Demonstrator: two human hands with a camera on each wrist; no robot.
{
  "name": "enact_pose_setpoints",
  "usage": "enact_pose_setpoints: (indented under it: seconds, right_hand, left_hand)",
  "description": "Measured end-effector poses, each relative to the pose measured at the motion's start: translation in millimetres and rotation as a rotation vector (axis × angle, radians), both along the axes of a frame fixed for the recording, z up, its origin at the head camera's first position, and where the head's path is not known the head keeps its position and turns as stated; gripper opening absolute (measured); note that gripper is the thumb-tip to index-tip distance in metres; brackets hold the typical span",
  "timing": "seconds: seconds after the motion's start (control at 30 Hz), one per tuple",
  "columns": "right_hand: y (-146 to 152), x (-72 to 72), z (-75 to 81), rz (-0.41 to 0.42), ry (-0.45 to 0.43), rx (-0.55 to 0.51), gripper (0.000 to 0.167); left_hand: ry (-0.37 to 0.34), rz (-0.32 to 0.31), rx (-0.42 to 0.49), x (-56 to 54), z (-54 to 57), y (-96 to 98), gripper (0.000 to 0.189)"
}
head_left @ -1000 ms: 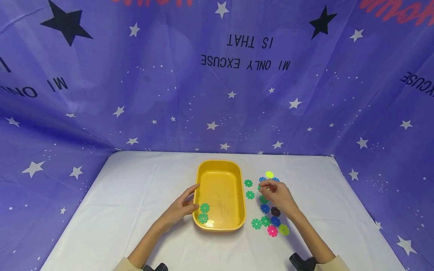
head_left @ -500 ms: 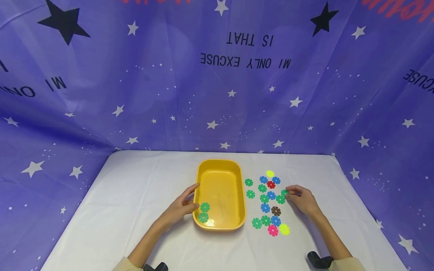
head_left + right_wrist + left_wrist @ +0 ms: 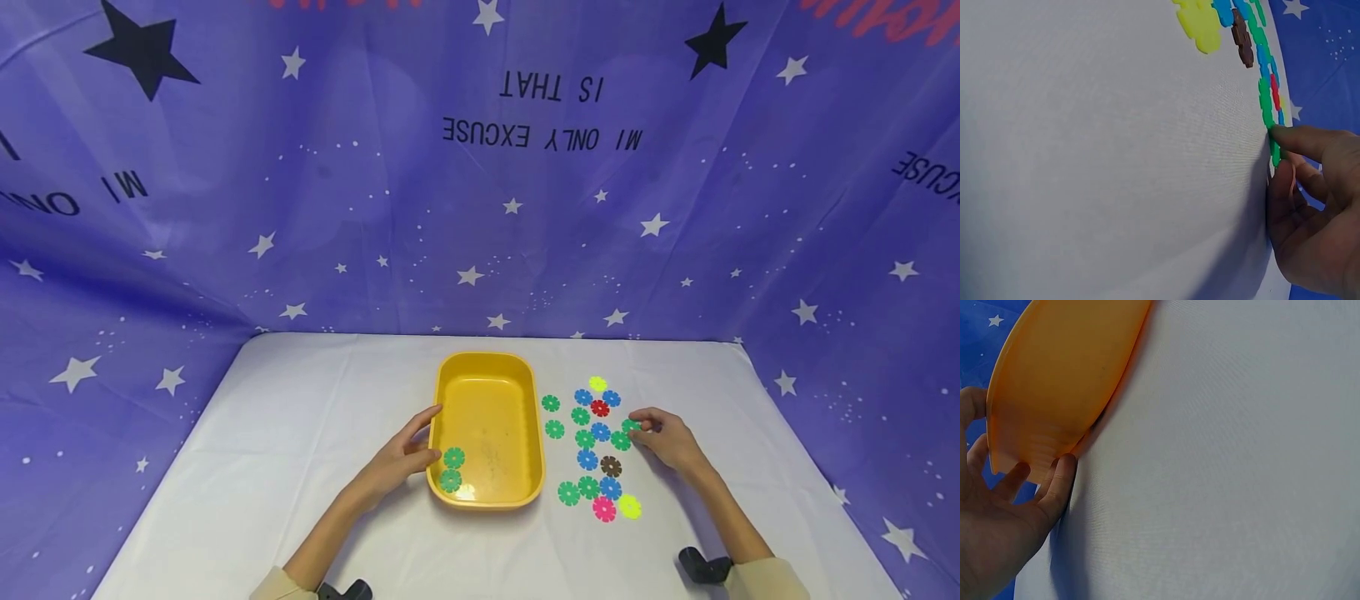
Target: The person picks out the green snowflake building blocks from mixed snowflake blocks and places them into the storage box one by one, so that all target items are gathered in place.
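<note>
A yellow plastic tray (image 3: 495,417) stands on the white cloth, with two green snowflake discs (image 3: 453,457) in its near left corner. My left hand (image 3: 396,460) holds the tray's left side, thumb and fingers at its rim and outer wall, as the left wrist view also shows (image 3: 1013,519). To the right, my right hand (image 3: 672,443) pinches a green snowflake disc (image 3: 628,425) at the right edge of a loose group. Another green disc (image 3: 621,441) lies against it. In the right wrist view the fingertips partly hide the pinched disc (image 3: 1274,150).
Several more snowflake discs lie flat between tray and right hand: blue (image 3: 600,432), red (image 3: 600,408), brown (image 3: 611,467), pink (image 3: 603,509), yellow (image 3: 630,507) and green (image 3: 568,493). A purple star-printed curtain (image 3: 480,208) rises behind the white tabletop (image 3: 322,400).
My right hand has moved right from over the middle of the disc group to the green disc at its right edge, uncovering several discs. My left hand and the tray stay put.
</note>
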State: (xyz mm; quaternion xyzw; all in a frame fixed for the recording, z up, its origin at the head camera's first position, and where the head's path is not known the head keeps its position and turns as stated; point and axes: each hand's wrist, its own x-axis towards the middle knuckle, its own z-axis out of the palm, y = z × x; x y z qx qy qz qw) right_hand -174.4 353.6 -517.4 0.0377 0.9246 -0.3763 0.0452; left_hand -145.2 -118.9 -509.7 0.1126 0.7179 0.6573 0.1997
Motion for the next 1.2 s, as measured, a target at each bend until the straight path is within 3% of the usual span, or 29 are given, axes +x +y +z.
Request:
enact_pose_setpoints:
  seconds: [0.3,0.6,0.9,1.2]
  right_hand:
    - [-2,-2.4,10.0,0.016,-0.059,-0.039,0.031]
    - [-12,2.6,21.6,-0.052,0.0,-0.11,0.024]
    - [-67,7.5,58.2,0.071,0.055,-0.404,0.028]
    - [-136,7.3,72.1,0.158,-0.002,-0.521,0.029]
  left_hand:
    - [0.007,0.003,-0.013,1.3,0.0,-0.1,0.072]
    - [0.003,0.005,-0.022,0.5,-1.6,-0.5,0.074]
    - [-0.003,0.015,-0.032,1.4,2.1,-0.5,0.073]
    - [0.004,0.002,-0.014,2.3,2.4,0.3,0.072]
